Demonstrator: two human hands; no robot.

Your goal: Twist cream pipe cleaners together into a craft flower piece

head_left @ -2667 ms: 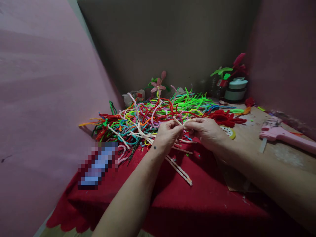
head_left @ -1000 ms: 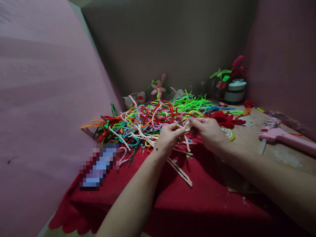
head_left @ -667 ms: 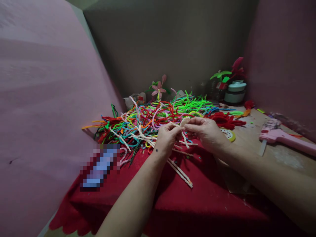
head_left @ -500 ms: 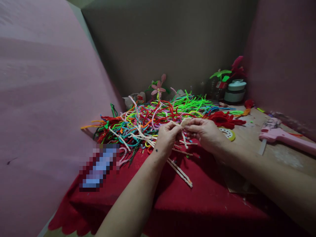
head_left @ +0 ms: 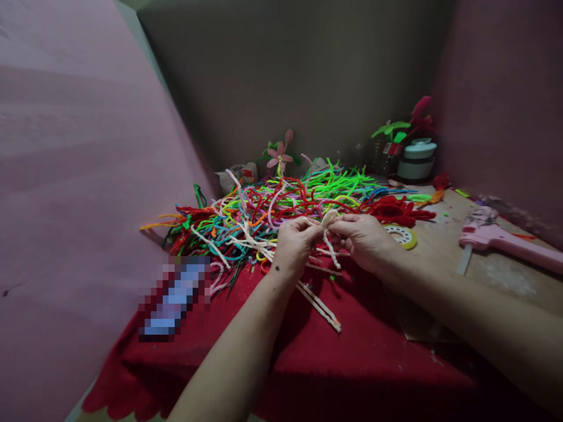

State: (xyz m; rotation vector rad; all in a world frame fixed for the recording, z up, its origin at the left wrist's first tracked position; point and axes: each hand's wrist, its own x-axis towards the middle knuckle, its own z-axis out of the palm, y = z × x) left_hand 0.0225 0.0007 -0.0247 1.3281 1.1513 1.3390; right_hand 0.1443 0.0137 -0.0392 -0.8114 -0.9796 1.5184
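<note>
Head view: the cream stem (head_left: 329,219) is held up between both hands at the centre of the dial, above the near edge of the pile (head_left: 264,202). It has a flat, rounded cream part at its top, and a twisted tail (seemingly part of the same piece) hangs from it toward 6 o'clock. The left hand (head_left: 295,241), at 8 o'clock, clamps the stem between thumb and fingers. The right hand (head_left: 361,237), at 4 o'clock, pinches it too, its fingertips together on the rounded part, close beside the left's.

The pile of fuzzy stems spreads from 9 o'clock round past 12, many colours tangled together, with bright green ones toward 1. Two pale strips (head_left: 323,313) lie at 6 o'clock on the red cloth (head_left: 352,357), partly behind the left wrist. At 3 o'clock are the red bundle (head_left: 398,212), the yellow ring (head_left: 409,238) just beside the right hand, and, farther out, the pink glue gun (head_left: 492,235) on the tabletop (head_left: 444,258). The jar (head_left: 416,169) stands at 2 o'clock, the pink flower (head_left: 280,157) near 11. At 8 o'clock lies a pixelated item (head_left: 178,299), too obscured to tell.
</note>
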